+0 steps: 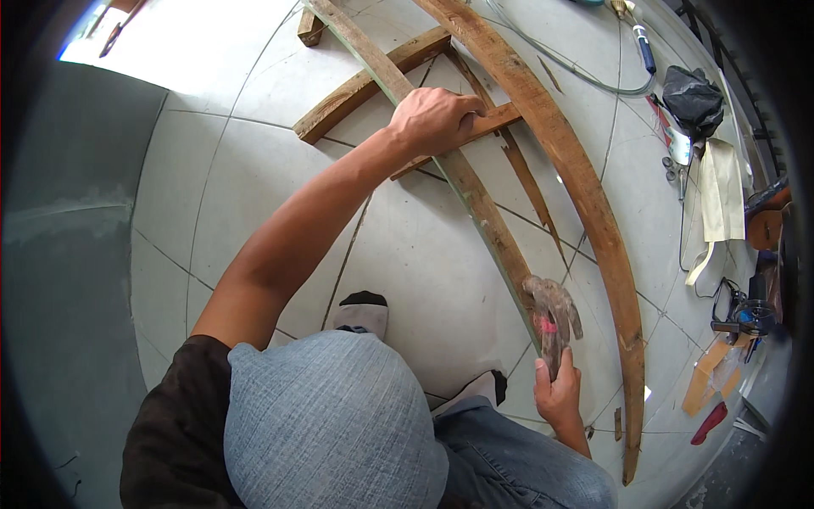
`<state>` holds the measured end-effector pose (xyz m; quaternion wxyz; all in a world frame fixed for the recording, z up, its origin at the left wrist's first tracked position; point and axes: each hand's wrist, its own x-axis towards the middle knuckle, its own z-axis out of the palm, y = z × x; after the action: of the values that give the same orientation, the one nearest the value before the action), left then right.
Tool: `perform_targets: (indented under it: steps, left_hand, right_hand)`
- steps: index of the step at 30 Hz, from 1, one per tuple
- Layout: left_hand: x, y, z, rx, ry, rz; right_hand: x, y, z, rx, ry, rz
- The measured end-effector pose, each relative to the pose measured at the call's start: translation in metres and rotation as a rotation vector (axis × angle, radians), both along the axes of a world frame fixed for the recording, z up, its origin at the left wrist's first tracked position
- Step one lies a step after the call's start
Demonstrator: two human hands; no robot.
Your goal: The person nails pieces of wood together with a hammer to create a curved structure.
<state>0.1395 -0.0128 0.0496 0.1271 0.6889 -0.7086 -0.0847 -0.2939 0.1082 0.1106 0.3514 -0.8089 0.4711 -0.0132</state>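
Observation:
A claw hammer with a rusty head and a pink-red mark near the top of its handle is gripped in my right hand. Its head overlaps the near end of a long, straight wooden plank with a greenish edge. Farther up, my left hand is closed over this same plank; the undersides of its fingers are hidden. A short wooden crosspiece passes below that hand. To the right lies a long curved wooden beam, which the crosspiece meets.
A thick wood block and a splintered strip lie on the tiled floor. A clear hose, a black plastic bag, a cream cloth and a red object lie along the right. A grey wall stands left.

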Motion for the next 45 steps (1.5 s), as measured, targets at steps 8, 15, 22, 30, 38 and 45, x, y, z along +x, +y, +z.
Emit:
perform_targets:
  steps: [8, 15, 22, 30, 38, 45]
  left_hand:
    - [-0.012, 0.006, 0.009, 0.011, 0.019, 0.125]
    - [-0.010, 0.007, 0.016, 0.095, 0.055, 0.149]
    - [-0.012, 0.006, 0.016, 0.101, 0.075, 0.161]
    - [-0.012, 0.006, 0.022, 0.165, 0.062, 0.210]
    - [-0.016, 0.008, 0.021, 0.089, 0.044, 0.120]
    - [-0.014, 0.001, 0.010, 0.091, 0.019, 0.244]
  right_hand:
    - [0.093, -0.047, 0.010, -0.072, -0.280, 0.132]
    - [0.141, -0.061, 0.004, -0.236, -0.345, 0.205]
    - [0.150, -0.084, 0.002, -0.118, -0.269, 0.198]
    - [0.152, -0.080, -0.005, -0.108, -0.242, 0.242]
    - [0.141, -0.071, 0.006, -0.013, -0.184, 0.179]
    - [0.071, 0.004, -0.023, -0.010, -0.275, 0.215]
